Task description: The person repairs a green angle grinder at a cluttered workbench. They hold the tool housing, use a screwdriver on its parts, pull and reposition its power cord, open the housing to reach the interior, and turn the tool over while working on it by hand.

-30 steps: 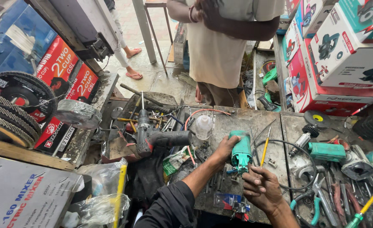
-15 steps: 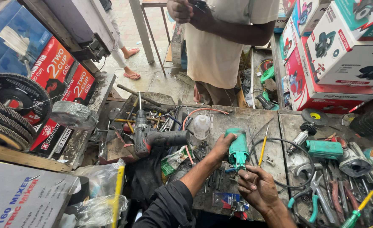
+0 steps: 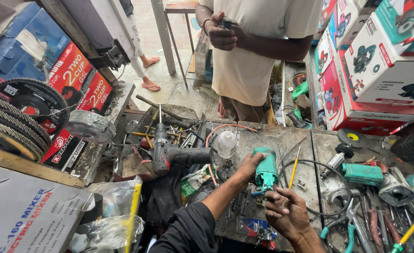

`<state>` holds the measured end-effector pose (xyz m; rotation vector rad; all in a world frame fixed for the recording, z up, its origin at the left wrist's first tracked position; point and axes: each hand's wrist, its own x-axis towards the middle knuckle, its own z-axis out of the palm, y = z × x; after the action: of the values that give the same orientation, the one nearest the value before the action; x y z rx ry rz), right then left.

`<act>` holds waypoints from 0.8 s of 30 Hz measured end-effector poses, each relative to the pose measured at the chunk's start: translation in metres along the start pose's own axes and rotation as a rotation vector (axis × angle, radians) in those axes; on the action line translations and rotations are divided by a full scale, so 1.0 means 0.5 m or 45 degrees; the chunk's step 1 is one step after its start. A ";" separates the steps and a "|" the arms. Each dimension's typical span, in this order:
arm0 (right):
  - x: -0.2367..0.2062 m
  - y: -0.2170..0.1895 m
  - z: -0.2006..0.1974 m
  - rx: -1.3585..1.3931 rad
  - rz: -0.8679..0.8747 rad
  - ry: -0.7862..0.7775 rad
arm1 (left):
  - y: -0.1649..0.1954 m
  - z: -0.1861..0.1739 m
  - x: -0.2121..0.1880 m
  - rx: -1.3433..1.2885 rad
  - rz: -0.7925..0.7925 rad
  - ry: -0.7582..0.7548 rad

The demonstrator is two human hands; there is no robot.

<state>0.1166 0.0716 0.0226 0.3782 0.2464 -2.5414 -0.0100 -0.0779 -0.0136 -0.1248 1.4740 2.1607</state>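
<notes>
My left hand (image 3: 247, 167) grips the teal body of a power tool (image 3: 266, 167), holding it upright over the grey workbench (image 3: 263, 140). My right hand (image 3: 284, 213) is just below the tool's lower end, fingers curled at its base. A yellow-handled screwdriver (image 3: 294, 166) lies on the bench right of the tool, next to a black cable (image 3: 310, 164). A dark cordless drill (image 3: 174, 152) lies to the left of my left hand.
A person in a cream shirt (image 3: 258, 51) stands across the bench, holding a small dark object. Boxed tools (image 3: 380, 61) are stacked at right, grinding discs (image 3: 14, 117) at left. A motor armature (image 3: 335, 159), teal housing (image 3: 364, 173), pliers (image 3: 347, 225) and a clear bottle (image 3: 226, 143) clutter the bench.
My left hand has lifted and tilted the teal tool more upright. My right hand has closed in under its lower end. The person opposite has brought their hand in front of their chest.
</notes>
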 end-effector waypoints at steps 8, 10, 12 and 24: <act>0.004 -0.007 0.009 0.050 0.019 -0.190 | -0.016 -0.014 0.018 -0.001 -0.012 -0.034; 0.006 -0.009 0.008 0.052 0.021 -0.217 | -0.019 -0.016 0.020 -0.009 0.010 -0.058; 0.011 -0.011 0.008 0.065 0.012 -0.207 | -0.018 -0.019 0.022 -0.019 -0.007 -0.050; 0.024 -0.013 -0.001 0.165 0.032 -0.191 | -0.019 -0.030 0.022 -0.040 -0.127 0.090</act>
<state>0.1033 0.0711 0.0188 0.2365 0.0209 -2.5530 -0.0182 -0.0845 -0.0314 -0.2829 1.4413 2.1191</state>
